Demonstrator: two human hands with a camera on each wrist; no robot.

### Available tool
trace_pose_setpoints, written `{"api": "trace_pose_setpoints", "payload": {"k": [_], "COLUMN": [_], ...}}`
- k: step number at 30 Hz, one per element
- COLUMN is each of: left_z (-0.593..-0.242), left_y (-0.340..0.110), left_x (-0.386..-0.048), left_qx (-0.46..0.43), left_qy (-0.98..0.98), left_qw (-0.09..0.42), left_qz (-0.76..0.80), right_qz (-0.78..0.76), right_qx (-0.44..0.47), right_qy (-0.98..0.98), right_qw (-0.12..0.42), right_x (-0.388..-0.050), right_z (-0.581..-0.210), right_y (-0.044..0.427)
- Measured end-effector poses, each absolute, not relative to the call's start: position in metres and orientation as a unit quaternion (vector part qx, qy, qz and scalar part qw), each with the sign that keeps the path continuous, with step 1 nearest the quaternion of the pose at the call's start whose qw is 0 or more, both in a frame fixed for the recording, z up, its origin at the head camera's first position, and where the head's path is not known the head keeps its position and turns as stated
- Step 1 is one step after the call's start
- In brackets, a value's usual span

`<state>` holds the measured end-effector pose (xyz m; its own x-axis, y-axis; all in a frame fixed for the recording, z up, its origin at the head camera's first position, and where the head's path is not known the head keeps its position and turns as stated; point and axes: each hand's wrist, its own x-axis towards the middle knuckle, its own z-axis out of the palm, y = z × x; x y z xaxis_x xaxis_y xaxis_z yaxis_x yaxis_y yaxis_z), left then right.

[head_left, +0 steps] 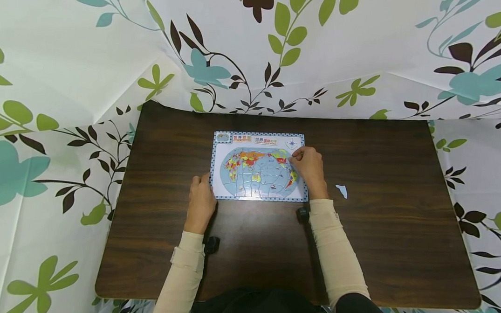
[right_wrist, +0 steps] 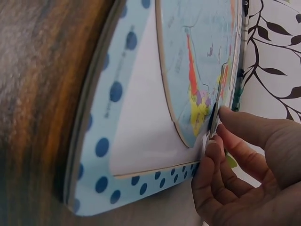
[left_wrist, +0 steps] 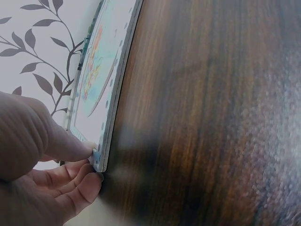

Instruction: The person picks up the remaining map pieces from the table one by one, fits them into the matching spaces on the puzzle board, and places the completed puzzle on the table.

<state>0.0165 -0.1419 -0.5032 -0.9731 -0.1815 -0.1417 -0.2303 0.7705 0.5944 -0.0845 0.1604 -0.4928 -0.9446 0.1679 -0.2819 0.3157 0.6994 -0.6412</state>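
A world map jigsaw puzzle [head_left: 255,175] with a blue dotted border lies flat on the table, most of its oval filled with pieces. My left hand [head_left: 201,202] pinches its near left corner between thumb and fingers, as the left wrist view shows at the frame's corner [left_wrist: 97,162]. At the right side of the oval, my right hand [head_left: 309,168] pinches a thin puzzle piece [right_wrist: 216,115] edge-on between thumb and fingers, close over the board. Much of that piece is hidden by the fingers. A loose light-blue piece [head_left: 342,191] lies right of my right wrist.
The dark wooden table [head_left: 263,250] runs beneath both arms, with its near edge at my body. A white cloth with leaf prints [head_left: 238,48] hangs behind the table and at its sides. Small black wrist cameras [head_left: 211,245] sit under both wrists.
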Motion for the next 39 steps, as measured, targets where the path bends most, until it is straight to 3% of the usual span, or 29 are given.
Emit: {"api": "trace_pose_setpoints", "payload": {"k": [16,27,39], "left_z": [-0.504,-0.503,-0.501], "left_y": [-0.142,-0.141,-0.141], "left_x": [0.015,0.016,0.017], "left_qx": [-0.105,-0.11,-0.104], "left_qy": [0.943,0.94,0.942], "left_qw": [0.039,0.044,0.034], "left_qz": [0.313,0.32,0.317], "right_qz": [-0.346,-0.342,-0.342], "right_qx": [0.133,0.131,0.138], "right_qy": [0.925,0.926,0.926], "right_qw": [0.08,0.097,0.085], "right_x": [-0.085,-0.081,-0.074], "right_z": [-0.5,-0.496,-0.487], "right_y": [0.157,0.16,0.183]}}
